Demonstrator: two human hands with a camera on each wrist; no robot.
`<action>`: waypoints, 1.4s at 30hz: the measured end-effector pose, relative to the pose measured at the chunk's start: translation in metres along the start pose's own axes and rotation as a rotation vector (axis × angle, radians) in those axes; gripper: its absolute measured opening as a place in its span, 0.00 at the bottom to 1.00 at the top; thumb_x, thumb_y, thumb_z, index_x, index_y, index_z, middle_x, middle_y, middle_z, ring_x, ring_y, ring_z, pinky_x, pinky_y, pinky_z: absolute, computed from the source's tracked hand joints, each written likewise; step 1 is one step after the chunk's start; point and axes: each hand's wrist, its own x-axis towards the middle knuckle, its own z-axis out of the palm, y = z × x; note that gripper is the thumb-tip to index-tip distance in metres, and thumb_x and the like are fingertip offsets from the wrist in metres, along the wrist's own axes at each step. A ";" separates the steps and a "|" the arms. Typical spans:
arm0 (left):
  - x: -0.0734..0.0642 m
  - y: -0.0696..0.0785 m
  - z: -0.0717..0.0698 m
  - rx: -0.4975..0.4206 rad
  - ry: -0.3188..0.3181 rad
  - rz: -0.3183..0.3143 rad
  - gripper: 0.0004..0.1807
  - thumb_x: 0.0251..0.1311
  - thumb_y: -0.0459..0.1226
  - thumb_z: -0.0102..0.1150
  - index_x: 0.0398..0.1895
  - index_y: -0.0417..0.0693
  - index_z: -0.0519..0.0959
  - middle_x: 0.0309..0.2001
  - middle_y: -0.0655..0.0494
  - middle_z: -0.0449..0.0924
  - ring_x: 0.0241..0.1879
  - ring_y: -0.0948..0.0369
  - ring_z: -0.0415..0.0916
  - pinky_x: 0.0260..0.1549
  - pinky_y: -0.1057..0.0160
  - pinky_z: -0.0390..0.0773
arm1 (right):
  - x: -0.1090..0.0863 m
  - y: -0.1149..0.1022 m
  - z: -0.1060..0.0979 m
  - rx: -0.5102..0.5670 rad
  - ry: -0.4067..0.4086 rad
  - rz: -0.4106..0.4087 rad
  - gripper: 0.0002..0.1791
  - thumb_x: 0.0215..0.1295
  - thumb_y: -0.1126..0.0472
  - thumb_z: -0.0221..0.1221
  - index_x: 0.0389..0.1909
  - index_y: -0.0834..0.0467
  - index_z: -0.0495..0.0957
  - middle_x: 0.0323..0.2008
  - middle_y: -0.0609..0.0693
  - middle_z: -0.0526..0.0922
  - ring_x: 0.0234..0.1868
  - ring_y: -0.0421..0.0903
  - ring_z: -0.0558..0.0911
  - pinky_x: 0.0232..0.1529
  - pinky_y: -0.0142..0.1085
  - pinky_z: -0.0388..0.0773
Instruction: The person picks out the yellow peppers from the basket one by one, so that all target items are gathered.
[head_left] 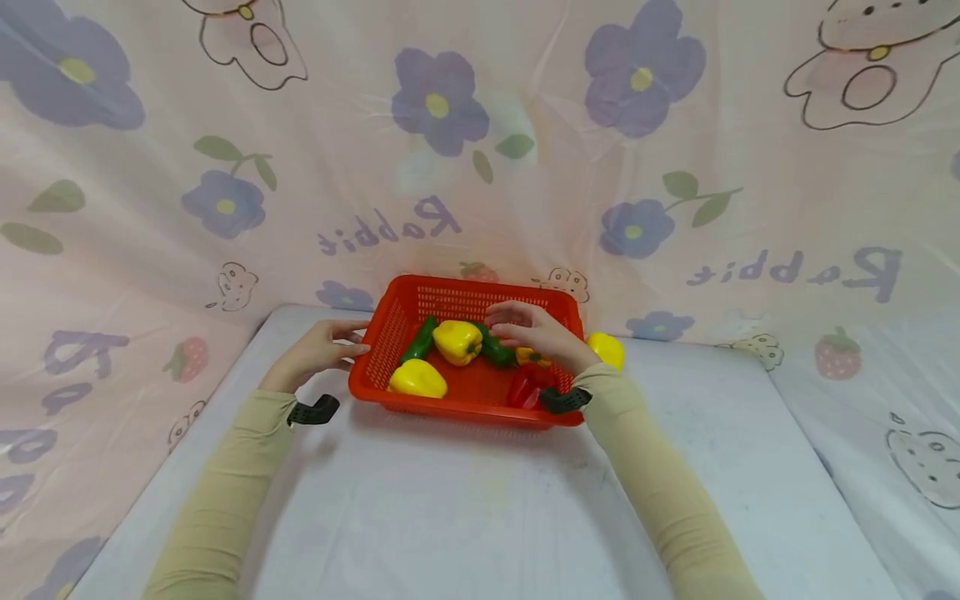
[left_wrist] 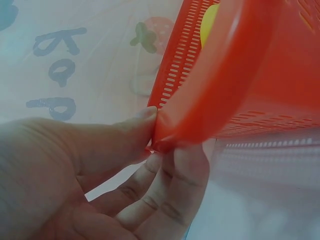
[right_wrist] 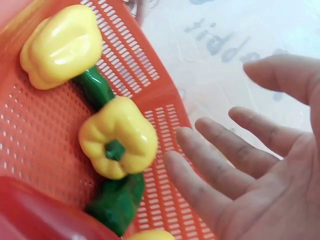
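A red plastic basket [head_left: 465,410] with slotted walls stands at the far side of the table. My left hand [head_left: 322,348] pinches its left rim, thumb on one side and fingers beneath, as the left wrist view shows. Over the right half of the basket, my right hand [head_left: 542,332] has its fingers spread and holds nothing. Inside lie a yellow bell pepper [right_wrist: 119,137] in the middle, another yellow pepper [head_left: 417,380] at front left, a red pepper [head_left: 528,383] at front right, and two green peppers, one at left [head_left: 419,340]. Part of a small yellow piece [head_left: 531,357] shows beneath my right hand.
Just outside the basket's right end sits another yellow pepper [head_left: 604,350], partly behind my right wrist. A pale cloth covers the table [head_left: 450,517]. Behind it hangs a curtain [head_left: 525,192] printed with flowers and rabbits.
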 end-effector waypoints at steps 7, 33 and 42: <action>0.000 -0.001 0.000 -0.004 -0.008 0.005 0.32 0.65 0.32 0.57 0.70 0.33 0.60 0.49 0.35 0.70 0.38 0.54 0.79 0.38 0.57 0.82 | 0.012 0.003 0.019 -0.022 -0.099 0.023 0.22 0.71 0.68 0.51 0.64 0.65 0.65 0.60 0.66 0.70 0.56 0.55 0.76 0.56 0.47 0.73; 0.004 0.000 0.001 -0.016 -0.005 -0.006 0.32 0.64 0.32 0.58 0.69 0.34 0.60 0.48 0.36 0.71 0.36 0.55 0.80 0.36 0.57 0.83 | 0.036 0.005 0.060 -0.165 -0.251 0.190 0.26 0.68 0.59 0.58 0.65 0.62 0.68 0.57 0.57 0.75 0.56 0.48 0.74 0.58 0.46 0.71; 0.003 -0.001 0.000 -0.008 -0.006 -0.015 0.32 0.64 0.32 0.58 0.70 0.35 0.60 0.48 0.35 0.71 0.36 0.55 0.80 0.36 0.57 0.83 | 0.045 0.005 0.065 -0.161 -0.256 0.198 0.27 0.67 0.58 0.59 0.64 0.62 0.68 0.56 0.54 0.75 0.54 0.48 0.74 0.58 0.45 0.72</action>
